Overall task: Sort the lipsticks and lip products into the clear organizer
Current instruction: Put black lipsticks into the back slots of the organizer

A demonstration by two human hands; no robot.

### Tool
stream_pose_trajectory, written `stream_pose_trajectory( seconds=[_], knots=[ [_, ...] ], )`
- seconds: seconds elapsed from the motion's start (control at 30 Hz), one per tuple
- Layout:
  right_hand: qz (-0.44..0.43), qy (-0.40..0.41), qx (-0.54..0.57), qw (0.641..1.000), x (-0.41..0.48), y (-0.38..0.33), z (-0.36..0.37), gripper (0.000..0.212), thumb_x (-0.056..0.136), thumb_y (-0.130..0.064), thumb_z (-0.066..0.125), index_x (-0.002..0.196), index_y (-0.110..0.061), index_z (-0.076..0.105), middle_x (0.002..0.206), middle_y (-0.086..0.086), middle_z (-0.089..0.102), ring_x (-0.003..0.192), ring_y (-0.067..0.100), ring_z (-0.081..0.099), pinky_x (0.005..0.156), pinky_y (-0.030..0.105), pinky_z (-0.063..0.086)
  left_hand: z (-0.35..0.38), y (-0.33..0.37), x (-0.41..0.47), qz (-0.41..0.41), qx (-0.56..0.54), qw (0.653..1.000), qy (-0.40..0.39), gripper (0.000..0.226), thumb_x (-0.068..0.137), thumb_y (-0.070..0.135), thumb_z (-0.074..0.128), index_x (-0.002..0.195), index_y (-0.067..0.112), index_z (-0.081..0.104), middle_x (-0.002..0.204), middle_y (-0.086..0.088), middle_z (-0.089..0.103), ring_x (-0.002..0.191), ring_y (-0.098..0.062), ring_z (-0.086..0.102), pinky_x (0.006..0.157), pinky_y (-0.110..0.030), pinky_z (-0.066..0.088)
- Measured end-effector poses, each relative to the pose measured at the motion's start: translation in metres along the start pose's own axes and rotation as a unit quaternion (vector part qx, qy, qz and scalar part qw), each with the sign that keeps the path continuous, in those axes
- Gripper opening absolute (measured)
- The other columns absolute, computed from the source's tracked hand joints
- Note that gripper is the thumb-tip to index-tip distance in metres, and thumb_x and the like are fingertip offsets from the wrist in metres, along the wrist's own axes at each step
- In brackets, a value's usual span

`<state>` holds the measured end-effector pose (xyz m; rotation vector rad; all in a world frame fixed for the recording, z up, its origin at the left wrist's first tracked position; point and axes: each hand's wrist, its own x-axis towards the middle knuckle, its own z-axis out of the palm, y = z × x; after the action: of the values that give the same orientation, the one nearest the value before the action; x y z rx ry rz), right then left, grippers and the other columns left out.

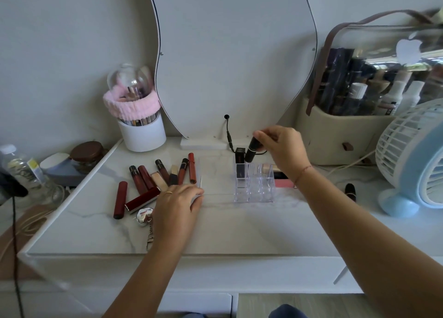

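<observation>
We pinch the black cylindrical lipstick tube (251, 153) in right fingers (265, 135), tilted over the clear acrylic organizer (254, 193) near the desk (239, 226) rear edge, seeking a slot; left fingers (191, 197) rest relaxed, empty.

A home vanity: mirror (230, 65), makeup brush holder (141, 130), cosmetics bag (354, 135).

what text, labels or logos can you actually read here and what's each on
No words or numbers can be read.
Water bottle label: printed, too blurred.
Clear bag: white apple-shaped sticker, no letters.
Bottles in the bag: labels too small.
Lip tubes on the table: any print too small.
Black lipstick in the right hand: no print shows.
</observation>
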<state>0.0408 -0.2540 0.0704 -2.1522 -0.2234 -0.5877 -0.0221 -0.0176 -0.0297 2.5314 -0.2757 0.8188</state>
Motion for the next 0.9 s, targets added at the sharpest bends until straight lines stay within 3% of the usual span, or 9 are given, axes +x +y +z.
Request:
stream_pose_trajectory(
  seconds=[0.13, 0.33, 0.57, 0.9],
  knots=[
    [0.006, -0.006, -0.007, 1.000, 0.002, 0.004, 0.005, 0.023, 0.087, -0.031, 0.059, 0.091, -0.012, 0.071, 0.076, 0.001, 0.071, 0.064, 0.000, 0.064, 0.059, 0.005, 0.046, 0.002, -0.002, 0.001, -0.003, 0.003, 1.000, -0.006, 0.016, 0.076, 0.027, 0.060, 0.086, 0.021, 0.071, 0.090, 0.006, 0.073, 0.084, -0.021, 0.066, 0.074, -0.036, 0.049],
    [-0.004, -0.016, -0.024, 1.000, 0.008, 0.007, 0.006, 0.022, 0.087, -0.032, 0.059, 0.084, -0.013, 0.071, 0.074, 0.003, 0.073, 0.065, 0.009, 0.068, 0.067, 0.020, 0.053, 0.005, -0.004, 0.000, -0.017, 0.001, 1.000, -0.014, 0.012, 0.078, 0.026, 0.063, 0.088, 0.023, 0.070, 0.093, 0.008, 0.072, 0.087, -0.019, 0.065, 0.078, -0.037, 0.049],
    [-0.027, -0.129, -0.105, 0.986, 0.019, 0.000, 0.010, 0.019, 0.086, -0.029, 0.059, 0.090, -0.015, 0.071, 0.075, 0.003, 0.074, 0.071, 0.015, 0.069, 0.079, 0.037, 0.054, 0.003, -0.003, 0.001, -0.006, 0.000, 1.000, -0.007, 0.012, 0.077, 0.021, 0.066, 0.087, 0.020, 0.072, 0.092, 0.003, 0.073, 0.085, -0.022, 0.066, 0.074, -0.037, 0.050],
    [-0.051, -0.147, -0.105, 0.982, 0.013, 0.001, 0.006, 0.017, 0.085, -0.021, 0.062, 0.095, -0.013, 0.073, 0.090, 0.004, 0.074, 0.083, 0.015, 0.067, 0.085, 0.033, 0.052, 0.002, -0.002, 0.000, -0.004, 0.003, 1.000, -0.005, 0.012, 0.077, 0.016, 0.073, 0.088, 0.019, 0.071, 0.093, 0.003, 0.073, 0.085, -0.022, 0.066, 0.075, -0.037, 0.049]
  ],
)
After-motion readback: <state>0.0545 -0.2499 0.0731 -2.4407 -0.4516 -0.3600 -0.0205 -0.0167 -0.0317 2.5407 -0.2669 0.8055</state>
